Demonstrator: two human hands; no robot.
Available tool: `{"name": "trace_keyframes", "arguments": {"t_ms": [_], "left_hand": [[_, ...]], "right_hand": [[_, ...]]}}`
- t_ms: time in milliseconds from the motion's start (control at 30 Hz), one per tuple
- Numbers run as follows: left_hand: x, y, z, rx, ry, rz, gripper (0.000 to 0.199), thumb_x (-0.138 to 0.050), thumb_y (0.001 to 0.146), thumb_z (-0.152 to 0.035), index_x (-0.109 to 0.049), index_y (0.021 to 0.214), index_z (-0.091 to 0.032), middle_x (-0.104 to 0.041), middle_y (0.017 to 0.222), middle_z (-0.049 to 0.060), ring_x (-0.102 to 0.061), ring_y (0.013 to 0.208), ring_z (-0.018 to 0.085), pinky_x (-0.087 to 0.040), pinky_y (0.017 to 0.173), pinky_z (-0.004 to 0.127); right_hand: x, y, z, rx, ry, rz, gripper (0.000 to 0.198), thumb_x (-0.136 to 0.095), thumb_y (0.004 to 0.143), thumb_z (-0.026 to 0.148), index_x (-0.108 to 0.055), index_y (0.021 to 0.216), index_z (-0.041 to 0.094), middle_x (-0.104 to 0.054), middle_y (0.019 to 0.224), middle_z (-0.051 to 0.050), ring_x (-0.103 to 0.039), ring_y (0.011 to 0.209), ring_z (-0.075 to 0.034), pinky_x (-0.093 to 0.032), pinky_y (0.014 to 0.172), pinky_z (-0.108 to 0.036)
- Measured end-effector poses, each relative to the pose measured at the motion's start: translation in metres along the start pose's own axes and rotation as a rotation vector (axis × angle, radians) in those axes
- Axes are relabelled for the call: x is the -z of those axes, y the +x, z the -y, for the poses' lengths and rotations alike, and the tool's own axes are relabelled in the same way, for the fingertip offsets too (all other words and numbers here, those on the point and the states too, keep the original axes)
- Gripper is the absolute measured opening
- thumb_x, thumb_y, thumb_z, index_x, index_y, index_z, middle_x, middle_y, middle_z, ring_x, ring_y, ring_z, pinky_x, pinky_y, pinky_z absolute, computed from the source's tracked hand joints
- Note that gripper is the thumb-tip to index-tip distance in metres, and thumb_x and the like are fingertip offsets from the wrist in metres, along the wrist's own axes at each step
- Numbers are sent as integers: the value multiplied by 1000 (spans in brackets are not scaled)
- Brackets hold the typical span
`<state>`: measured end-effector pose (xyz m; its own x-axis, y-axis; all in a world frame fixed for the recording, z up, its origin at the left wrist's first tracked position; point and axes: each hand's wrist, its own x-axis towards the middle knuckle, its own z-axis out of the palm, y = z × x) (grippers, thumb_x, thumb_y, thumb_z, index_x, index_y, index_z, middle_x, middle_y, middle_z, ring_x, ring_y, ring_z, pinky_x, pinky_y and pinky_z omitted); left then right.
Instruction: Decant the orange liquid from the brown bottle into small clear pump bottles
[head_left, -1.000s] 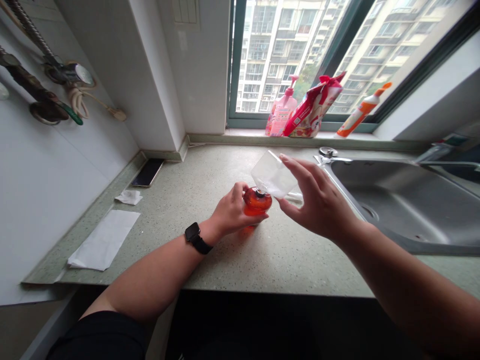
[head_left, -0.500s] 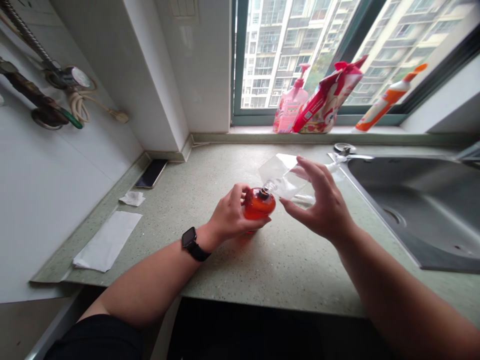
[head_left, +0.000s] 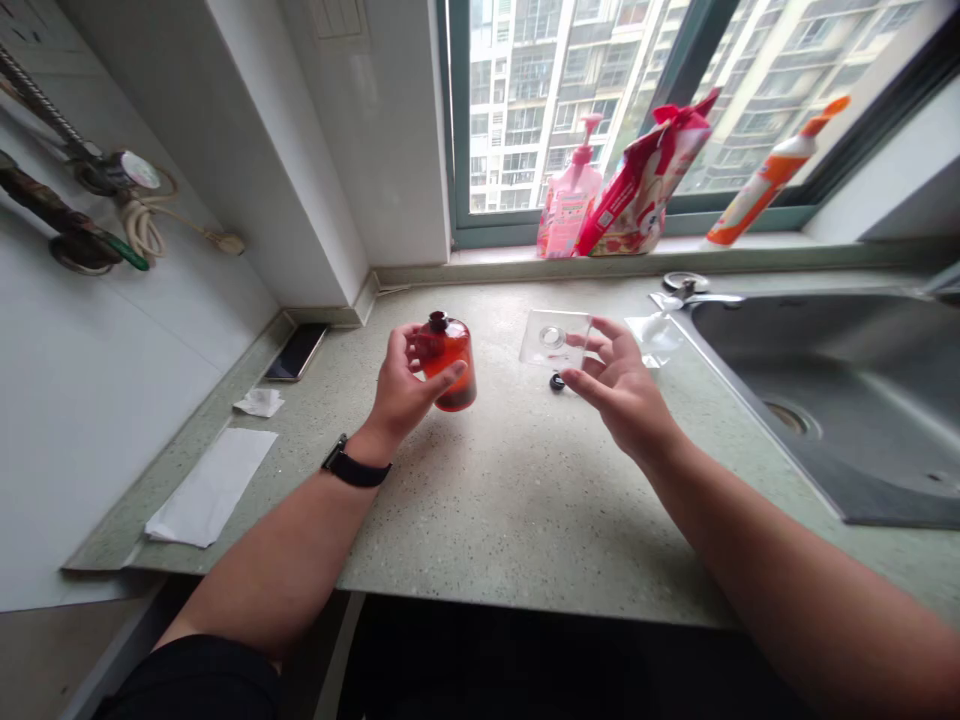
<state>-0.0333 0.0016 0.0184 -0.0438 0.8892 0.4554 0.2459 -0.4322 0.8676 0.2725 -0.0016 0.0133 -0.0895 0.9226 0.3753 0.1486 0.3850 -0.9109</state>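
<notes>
My left hand (head_left: 409, 382) is wrapped round an amber bottle (head_left: 452, 362) with an uncapped dark neck, raised a little above the countertop and nearly upright. Thumb and fingers close on its side. On the right, my right hand (head_left: 619, 378) grips a clear square bottle (head_left: 544, 345) by its right side. That bottle stands upright with its round neck opening facing me; whether its base touches the counter I cannot tell. A small black cap (head_left: 557, 382) lies on the counter just in front of the clear bottle, near my right thumb.
A steel sink (head_left: 825, 400) with a faucet takes up the right side. Crumpled clear plastic (head_left: 660, 335) lies beside it. A phone (head_left: 298, 352), crumpled tissue (head_left: 259, 402) and folded paper (head_left: 211, 487) lie at left. A pink pump bottle (head_left: 570, 200) stands on the windowsill.
The amber bottle has moved left, away from the clear bottle's mouth. The clear bottle has gone from tilted over the amber bottle's neck to upright. The black cap has come into view.
</notes>
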Motion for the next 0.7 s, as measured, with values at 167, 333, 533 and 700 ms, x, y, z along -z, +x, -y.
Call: {"name": "trace_keyframes", "arguments": {"t_ms": [167,333,533,700], "left_hand": [[15,21,23,33,-28,-151,72,-95,76,-50,-52,129,-28,-68,130,10,-71,112,25,-60,97,42],[17,28,40,114,24,-243,72,-97,70,-39,-52,125,-26,-67,130,11,-69,116,27,-59,98,42],[21,27,46,70,152,-165,78,-98,71,-46,-48,128,-25,-64,133,13,-68,121,29,-54,110,51],[27,20,16,-349,370,-287,71,-87,84,-55,-50,137,-25,-57,144,13,-55,143,34,-40,125,58]], "right_hand": [[-12,-4,7,-222,166,53,86,-88,77,63,-47,147,32,-67,138,-13,-70,118,-32,-62,102,-54],[-19,-6,7,-346,242,101,87,-93,72,57,-48,143,30,-67,137,-14,-68,121,-33,-60,105,-57],[-21,-7,5,-395,247,146,86,-94,71,52,-50,142,30,-67,137,-13,-68,121,-32,-60,105,-56],[-22,-6,8,-457,330,202,81,-92,74,50,-49,139,31,-66,137,-13,-67,123,-31,-62,104,-54]]}}
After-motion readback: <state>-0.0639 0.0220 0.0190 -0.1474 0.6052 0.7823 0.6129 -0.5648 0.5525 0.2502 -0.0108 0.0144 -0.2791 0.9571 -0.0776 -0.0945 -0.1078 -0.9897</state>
